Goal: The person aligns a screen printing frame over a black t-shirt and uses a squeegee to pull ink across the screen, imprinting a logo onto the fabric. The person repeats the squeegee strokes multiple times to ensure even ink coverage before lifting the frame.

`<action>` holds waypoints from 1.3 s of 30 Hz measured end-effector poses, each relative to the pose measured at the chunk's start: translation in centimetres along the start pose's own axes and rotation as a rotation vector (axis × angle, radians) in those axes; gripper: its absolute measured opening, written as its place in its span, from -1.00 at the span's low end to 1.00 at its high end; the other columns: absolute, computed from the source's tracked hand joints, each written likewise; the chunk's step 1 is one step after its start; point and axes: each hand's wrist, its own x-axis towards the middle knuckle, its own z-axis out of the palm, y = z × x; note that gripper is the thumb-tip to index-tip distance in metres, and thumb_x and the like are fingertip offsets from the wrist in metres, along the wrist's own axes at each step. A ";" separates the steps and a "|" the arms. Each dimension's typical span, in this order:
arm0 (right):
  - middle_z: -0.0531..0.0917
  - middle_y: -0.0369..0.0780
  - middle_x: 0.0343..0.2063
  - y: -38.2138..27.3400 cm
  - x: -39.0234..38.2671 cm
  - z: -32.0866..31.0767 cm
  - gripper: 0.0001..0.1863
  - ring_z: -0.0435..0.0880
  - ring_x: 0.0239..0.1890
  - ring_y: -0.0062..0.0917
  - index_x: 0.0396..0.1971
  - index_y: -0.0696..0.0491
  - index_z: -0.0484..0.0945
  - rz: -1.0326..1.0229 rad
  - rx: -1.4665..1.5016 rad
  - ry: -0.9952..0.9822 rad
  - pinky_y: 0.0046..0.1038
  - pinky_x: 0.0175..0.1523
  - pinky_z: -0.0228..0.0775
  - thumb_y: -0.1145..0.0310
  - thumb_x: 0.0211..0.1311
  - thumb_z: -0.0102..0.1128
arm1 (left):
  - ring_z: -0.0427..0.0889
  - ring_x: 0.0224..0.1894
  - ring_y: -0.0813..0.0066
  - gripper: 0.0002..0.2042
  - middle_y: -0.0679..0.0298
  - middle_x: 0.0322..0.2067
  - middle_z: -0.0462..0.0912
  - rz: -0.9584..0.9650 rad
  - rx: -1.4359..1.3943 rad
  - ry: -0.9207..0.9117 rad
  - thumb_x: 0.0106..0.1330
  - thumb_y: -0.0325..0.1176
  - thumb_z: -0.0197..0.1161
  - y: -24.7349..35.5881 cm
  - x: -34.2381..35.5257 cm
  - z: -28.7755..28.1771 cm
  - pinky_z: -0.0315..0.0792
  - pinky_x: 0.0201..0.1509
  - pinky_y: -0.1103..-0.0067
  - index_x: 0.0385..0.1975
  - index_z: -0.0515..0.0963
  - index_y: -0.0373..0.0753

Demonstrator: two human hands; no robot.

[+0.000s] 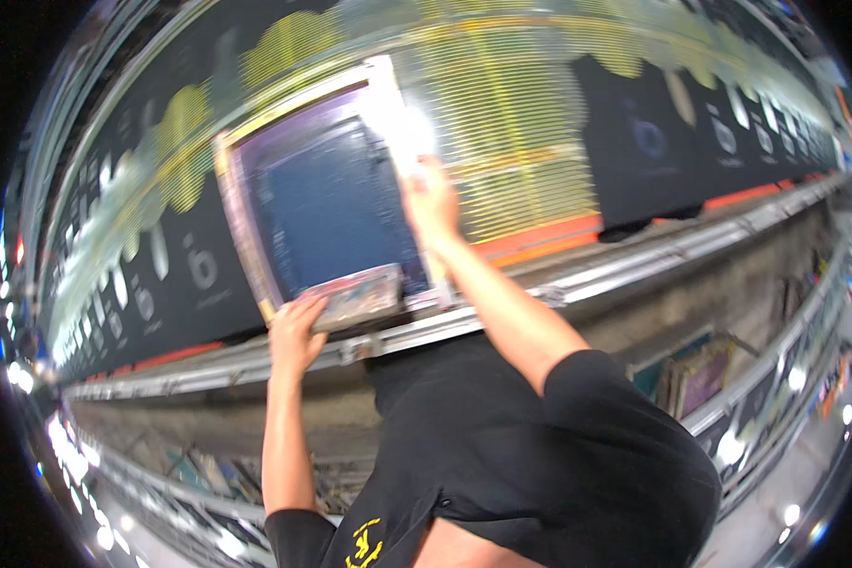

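Note:
A screen printing frame [239,220] with a dark blue mesh [327,204] sits tilted over the black fabric in front of me. My left hand [295,333] is closed at its lower left corner, fingers beside the left end of a squeegee [362,296]. That squeegee, wide and ink-stained, lies along the near side of the frame. My right hand [433,201] grips the frame's right side, partly washed out by glare and motion blur. Black fabric pieces [648,133] with a pale printed mark lie on both sides.
A long metal rail [634,265] runs along the table's near edge, close to my body. Yellow striped table surface [511,123] shows between the fabric pieces. Below the table, a shelf holds several frames [696,379]. Orange-red strips [544,239] border the table edge.

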 end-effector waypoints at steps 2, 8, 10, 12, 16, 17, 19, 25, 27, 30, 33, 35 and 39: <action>0.84 -0.03 -0.07 1.0 0.5 0.1 -0.53 0.87 -0.09 -0.10 0.30 -0.09 0.64 0.012 -0.005 -0.034 -0.10 0.02 0.68 0.14 0.45 0.33 | 0.74 0.07 0.11 -0.46 0.19 0.05 0.83 -0.027 -0.060 -0.097 -0.01 -0.45 0.50 -0.3 0.6 -1.0 0.61 0.24 0.26 0.11 0.75 -0.17; 0.78 -0.10 -0.42 0.5 0.7 -0.3 -0.62 0.81 -0.34 -0.31 0.22 -0.17 0.64 0.105 0.015 -0.102 -0.21 -0.15 0.60 0.23 0.44 0.35 | 0.78 0.02 0.10 -0.67 0.23 -0.07 0.85 -0.035 0.019 -0.040 0.24 -0.20 0.51 -3.3 11.1 -6.2 0.65 0.10 0.23 0.00 0.78 -0.08; 0.74 -0.12 -0.45 -0.2 0.7 -0.3 -0.63 0.75 -0.39 -0.40 0.22 -0.16 0.64 0.143 -0.009 -0.097 -0.24 -0.17 0.57 0.23 0.46 0.35 | 0.79 0.01 0.06 -0.71 0.18 -0.13 0.85 -0.055 -0.007 -0.080 0.31 -0.08 0.49 -5.2 16.0 -7.6 0.66 0.06 0.18 -0.06 0.79 -0.02; 0.73 -0.20 -0.34 -1.1 0.5 -0.5 -0.62 0.66 -0.33 -0.54 0.25 -0.09 0.63 0.162 -0.048 -0.118 -0.36 -0.13 0.54 0.26 0.49 0.34 | 0.80 -0.01 0.05 -0.69 0.19 -0.14 0.85 -0.062 -0.001 -0.087 0.31 -0.04 0.48 -8.2 20.0 -7.8 0.67 0.02 0.20 -0.04 0.80 -0.01; 0.73 -0.24 -0.17 -1.4 0.7 -0.5 -0.59 0.64 -0.19 -0.61 0.29 0.00 0.61 0.183 -0.015 -0.148 -0.47 0.00 0.51 0.28 0.53 0.32 | 0.80 -0.06 0.00 -0.69 0.15 -0.19 0.84 -0.019 0.030 -0.119 0.33 -0.01 0.47 -12.9 26.8 -8.1 0.63 -0.01 0.13 -0.09 0.79 -0.03; 0.75 -0.21 -0.04 -0.2 0.9 -0.6 -0.55 0.65 -0.09 -0.58 0.29 0.12 0.61 0.112 0.036 -0.162 -0.47 0.09 0.52 0.24 0.53 0.36 | 0.80 -0.06 -0.01 -0.68 0.14 -0.20 0.85 -0.007 0.019 -0.126 0.33 0.01 0.47 -14.1 27.7 -7.5 0.63 0.00 0.14 -0.10 0.79 -0.05; 0.73 -0.14 -0.07 3.6 2.6 -0.6 -0.51 0.67 -0.08 -0.49 0.25 0.11 0.65 0.084 -0.020 -0.110 -0.39 0.08 0.54 0.15 0.48 0.42 | 0.81 -0.08 -0.02 -0.65 0.11 -0.23 0.85 0.031 0.031 -0.102 0.32 0.04 0.48 -15.5 28.9 -6.6 0.63 0.00 0.14 -0.12 0.79 -0.08; 0.81 -0.08 -0.03 -13.2 11.1 4.4 -0.33 0.75 0.10 -0.13 0.00 0.16 0.78 -0.782 -0.317 -0.119 -0.12 0.26 0.51 -0.10 0.10 0.68 | 0.84 -0.11 -0.05 -0.56 0.03 -0.28 0.85 0.022 0.152 -0.086 0.23 0.11 0.57 -15.2 30.1 -6.8 0.67 0.02 0.12 -0.19 0.81 -0.18; 0.85 -0.09 -0.13 -15.7 13.0 7.4 -0.38 0.81 0.04 -0.15 -0.03 0.09 0.83 -0.753 -0.570 -0.463 -0.16 0.22 0.58 -0.10 0.09 0.67 | 0.84 -0.11 -0.05 -0.57 0.04 -0.28 0.85 -0.006 0.153 -0.079 0.23 0.10 0.57 -15.2 30.2 -7.1 0.68 0.01 0.13 -0.20 0.81 -0.18; 0.84 -0.06 -0.22 -15.4 12.4 9.9 -0.51 0.83 -0.12 -0.08 -0.23 0.08 0.81 -0.656 -0.728 -0.511 -0.05 -0.01 0.66 -0.06 0.08 0.65 | 0.84 -0.15 -0.02 -0.60 0.04 -0.29 0.84 -0.017 0.127 -0.059 0.23 0.07 0.57 -14.9 29.0 -6.6 0.68 -0.03 0.14 -0.24 0.81 -0.17; 0.83 -0.06 -0.26 -14.0 7.8 8.2 -0.55 0.83 -0.17 -0.06 -0.33 0.07 0.77 -0.696 -0.718 -0.482 -0.01 -0.02 0.65 -0.03 0.08 0.64 | 0.83 -0.20 -0.01 -0.64 0.05 -0.35 0.82 -0.016 0.079 -0.014 0.23 0.03 0.57 -13.5 24.6 -5.2 0.67 -0.08 0.12 -0.32 0.77 -0.18; 0.77 -0.11 -0.36 -11.5 3.6 6.5 -0.58 0.78 -0.23 -0.11 -0.43 0.05 0.68 -0.767 -0.676 -0.492 -0.04 -0.09 0.57 0.03 0.04 0.67 | 0.83 -0.24 -0.01 -0.61 0.08 -0.36 0.81 -0.035 0.044 -0.037 0.24 0.09 0.56 -12.0 19.8 -3.1 0.69 -0.15 0.15 -0.35 0.76 -0.15; 0.64 -0.22 -0.35 -8.0 -7.0 1.4 -0.57 0.66 -0.20 -0.24 -0.35 -0.01 0.60 -0.813 -0.626 -0.519 -0.18 -0.04 0.44 0.24 -0.16 0.72 | 0.82 -0.26 0.13 -0.75 0.20 -0.34 0.79 -0.002 0.052 0.014 0.04 -0.24 0.64 -7.6 8.3 0.4 0.71 -0.16 0.23 -0.35 0.72 -0.12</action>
